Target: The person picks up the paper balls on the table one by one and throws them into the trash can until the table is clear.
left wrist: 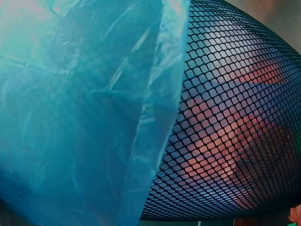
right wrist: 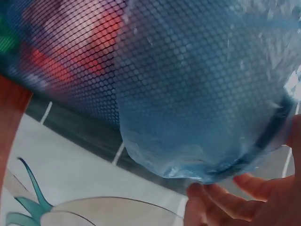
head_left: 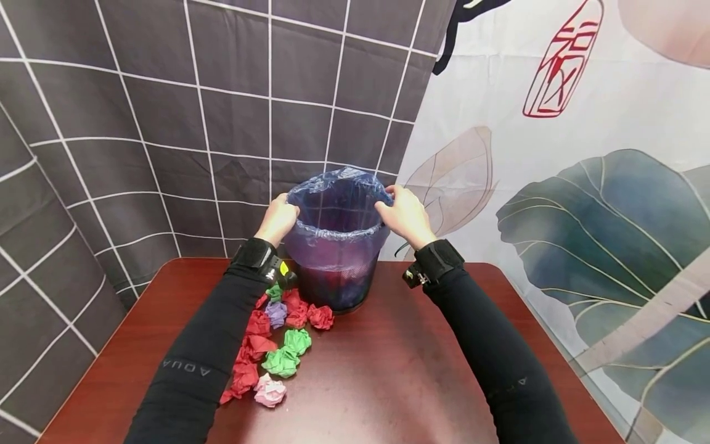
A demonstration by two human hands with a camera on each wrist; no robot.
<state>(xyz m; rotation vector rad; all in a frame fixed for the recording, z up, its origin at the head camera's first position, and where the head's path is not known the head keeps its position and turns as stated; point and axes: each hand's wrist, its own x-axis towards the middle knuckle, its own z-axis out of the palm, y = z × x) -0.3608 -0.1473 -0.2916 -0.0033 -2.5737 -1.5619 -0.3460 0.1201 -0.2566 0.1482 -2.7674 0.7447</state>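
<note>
A black mesh wastebasket (head_left: 330,290) stands at the back of the table. Its blue plastic garbage bag (head_left: 338,248) is folded over the rim and hangs partway down the outside. On the rim's left side, my left hand (head_left: 278,219) grips the bag's edge. Opposite it, my right hand (head_left: 407,216) holds the bag at the right side of the rim, thumb toward the inside. In the right wrist view, fingertips (right wrist: 230,200) curl up against the bag's edge. Reddish and pale shapes show through the mesh (left wrist: 225,136) in the left wrist view, where the left hand is hidden.
Crumpled paper balls lie left of the wastebasket and beside the left forearm: several red ones (head_left: 257,347), green ones (head_left: 281,362), a purple one (head_left: 275,314) and a pink one (head_left: 270,391). Grey gridded cloth (head_left: 233,123) and a printed white cloth (head_left: 477,98) hang behind the table (head_left: 377,382).
</note>
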